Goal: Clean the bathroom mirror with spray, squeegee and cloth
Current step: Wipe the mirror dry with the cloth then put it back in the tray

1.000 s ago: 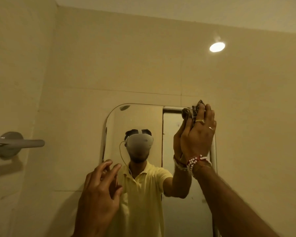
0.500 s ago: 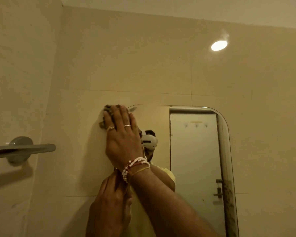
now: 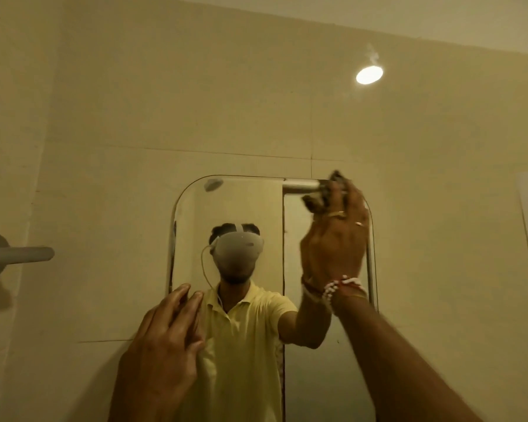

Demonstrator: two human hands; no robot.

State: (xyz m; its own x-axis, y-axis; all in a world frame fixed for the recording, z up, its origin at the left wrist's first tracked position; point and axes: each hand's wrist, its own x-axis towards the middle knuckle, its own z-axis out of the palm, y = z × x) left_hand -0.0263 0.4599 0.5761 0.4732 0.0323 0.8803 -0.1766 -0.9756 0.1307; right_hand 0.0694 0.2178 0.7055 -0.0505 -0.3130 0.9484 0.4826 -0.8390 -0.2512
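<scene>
Two bare hands are raised. The right hand (image 3: 336, 242) lies flat, fingers straight, pressing a dark crumpled cloth (image 3: 319, 200) against the top right corner of the rounded-corner wall mirror (image 3: 250, 205). Below and left of it, the left hand (image 3: 165, 351) is loose-fingered and holds nothing, by the mirror's lower left edge.

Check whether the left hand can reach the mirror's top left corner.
Probably yes: the left hand is empty, low at the left edge of the mirror; the right hand and cloth are at top right.
</scene>
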